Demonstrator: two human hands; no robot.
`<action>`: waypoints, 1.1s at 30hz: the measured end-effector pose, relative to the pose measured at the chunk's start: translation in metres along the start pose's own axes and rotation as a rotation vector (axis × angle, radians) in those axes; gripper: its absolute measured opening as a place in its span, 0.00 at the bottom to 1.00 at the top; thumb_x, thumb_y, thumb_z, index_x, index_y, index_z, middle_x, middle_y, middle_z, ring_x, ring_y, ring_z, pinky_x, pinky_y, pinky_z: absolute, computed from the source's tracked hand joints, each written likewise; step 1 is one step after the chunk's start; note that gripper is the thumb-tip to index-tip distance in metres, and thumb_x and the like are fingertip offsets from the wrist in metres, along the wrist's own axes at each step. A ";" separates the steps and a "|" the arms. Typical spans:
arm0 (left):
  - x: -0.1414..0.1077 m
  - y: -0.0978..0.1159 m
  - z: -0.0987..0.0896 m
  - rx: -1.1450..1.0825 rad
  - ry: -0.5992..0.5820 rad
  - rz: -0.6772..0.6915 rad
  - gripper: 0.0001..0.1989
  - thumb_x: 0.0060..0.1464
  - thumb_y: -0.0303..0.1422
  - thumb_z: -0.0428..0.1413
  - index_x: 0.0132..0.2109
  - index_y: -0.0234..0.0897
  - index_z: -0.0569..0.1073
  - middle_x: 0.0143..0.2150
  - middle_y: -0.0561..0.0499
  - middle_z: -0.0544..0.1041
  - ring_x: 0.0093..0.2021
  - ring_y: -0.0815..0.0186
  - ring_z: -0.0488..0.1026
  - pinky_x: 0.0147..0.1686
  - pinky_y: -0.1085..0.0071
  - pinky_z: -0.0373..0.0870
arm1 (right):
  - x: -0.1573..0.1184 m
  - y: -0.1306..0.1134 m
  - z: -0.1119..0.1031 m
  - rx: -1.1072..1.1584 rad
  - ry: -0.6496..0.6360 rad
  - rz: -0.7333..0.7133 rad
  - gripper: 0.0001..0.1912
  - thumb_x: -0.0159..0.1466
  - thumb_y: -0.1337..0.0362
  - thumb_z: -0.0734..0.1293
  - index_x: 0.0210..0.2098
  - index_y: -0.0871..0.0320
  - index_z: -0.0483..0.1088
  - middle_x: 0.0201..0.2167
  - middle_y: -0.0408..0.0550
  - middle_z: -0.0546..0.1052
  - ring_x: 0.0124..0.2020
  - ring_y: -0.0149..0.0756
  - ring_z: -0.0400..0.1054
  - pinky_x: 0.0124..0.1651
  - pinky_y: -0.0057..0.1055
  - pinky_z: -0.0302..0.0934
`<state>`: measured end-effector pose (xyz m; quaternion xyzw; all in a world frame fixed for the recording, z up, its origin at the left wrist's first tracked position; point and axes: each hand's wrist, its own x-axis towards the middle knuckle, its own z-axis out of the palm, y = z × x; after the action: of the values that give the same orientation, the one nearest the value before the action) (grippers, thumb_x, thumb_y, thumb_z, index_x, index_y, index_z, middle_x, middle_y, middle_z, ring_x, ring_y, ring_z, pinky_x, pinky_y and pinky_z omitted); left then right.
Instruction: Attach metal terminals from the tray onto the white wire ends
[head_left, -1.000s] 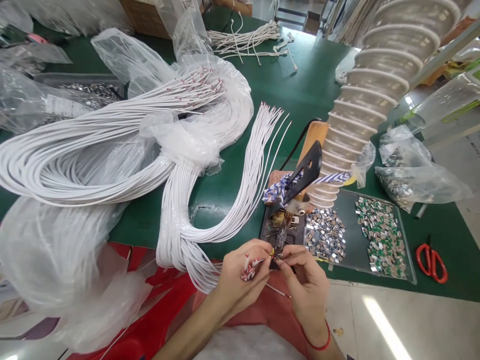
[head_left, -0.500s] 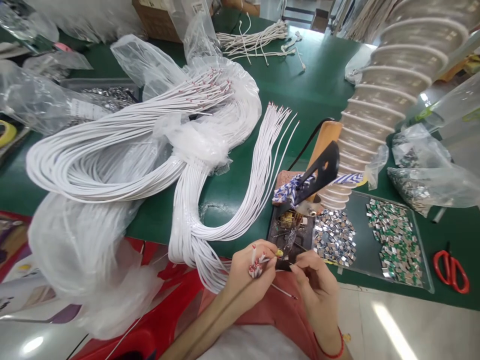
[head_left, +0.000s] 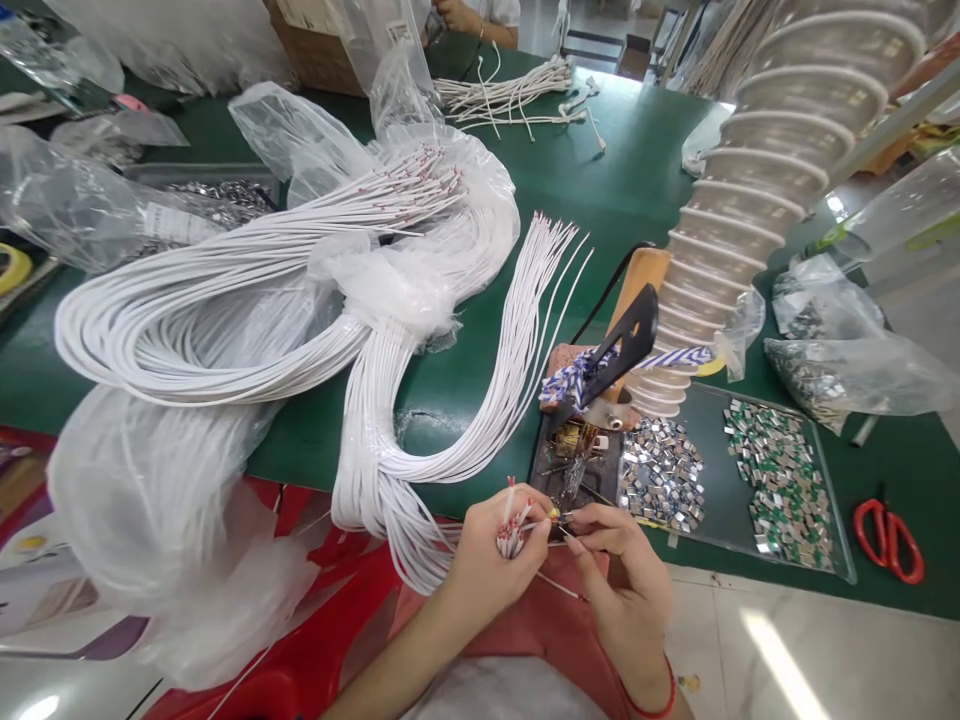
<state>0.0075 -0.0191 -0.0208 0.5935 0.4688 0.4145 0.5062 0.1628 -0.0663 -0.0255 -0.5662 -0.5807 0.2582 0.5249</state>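
My left hand (head_left: 491,565) is closed around several white cables, whose red-tipped ends (head_left: 512,535) stick out above the fist. Its thumb and index finger pinch near a small yellow piece (head_left: 553,514). Close to that fingertip, my right hand (head_left: 630,565) is closed in a pinch on something thin and small that I cannot make out. Behind the left hand, the rest of the white cable bundle (head_left: 427,465) curves over the table edge. Just beyond both hands lies a dark tray (head_left: 544,470) with a soldering stand and small metal bits.
Metal connectors (head_left: 664,470) and green-backed connectors (head_left: 784,490) fill parts of a clear tray (head_left: 724,505). Red-handled scissors (head_left: 889,540) lie to the right. A ribbed extraction hose (head_left: 750,200) hangs over the table (head_left: 622,170). Across it, a person's hand (head_left: 459,15) shows.
My right hand has moved slightly left, and its fingertips are now closer to those of my left hand. The view has shifted a little.
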 end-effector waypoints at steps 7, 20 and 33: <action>0.003 0.007 -0.003 -0.058 -0.020 -0.048 0.09 0.56 0.26 0.54 0.27 0.38 0.69 0.31 0.49 0.79 0.31 0.64 0.77 0.35 0.71 0.71 | 0.005 -0.002 0.002 0.053 0.012 0.035 0.09 0.65 0.73 0.71 0.31 0.54 0.75 0.38 0.49 0.83 0.38 0.37 0.79 0.40 0.31 0.76; 0.015 0.018 -0.004 -0.105 0.015 -0.015 0.09 0.54 0.25 0.54 0.26 0.38 0.70 0.30 0.49 0.78 0.30 0.65 0.75 0.34 0.71 0.71 | 0.019 -0.002 0.003 0.146 -0.011 0.042 0.10 0.65 0.75 0.71 0.31 0.54 0.75 0.38 0.49 0.81 0.38 0.35 0.78 0.39 0.28 0.76; 0.014 0.021 -0.007 -0.143 0.037 -0.085 0.08 0.52 0.27 0.57 0.25 0.37 0.72 0.30 0.47 0.81 0.31 0.62 0.78 0.34 0.70 0.74 | 0.018 -0.001 0.006 0.161 -0.024 0.053 0.10 0.65 0.75 0.71 0.31 0.54 0.74 0.38 0.48 0.79 0.38 0.36 0.76 0.42 0.32 0.74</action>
<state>0.0070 -0.0047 0.0010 0.5278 0.4720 0.4358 0.5556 0.1603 -0.0478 -0.0212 -0.5342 -0.5489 0.3248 0.5548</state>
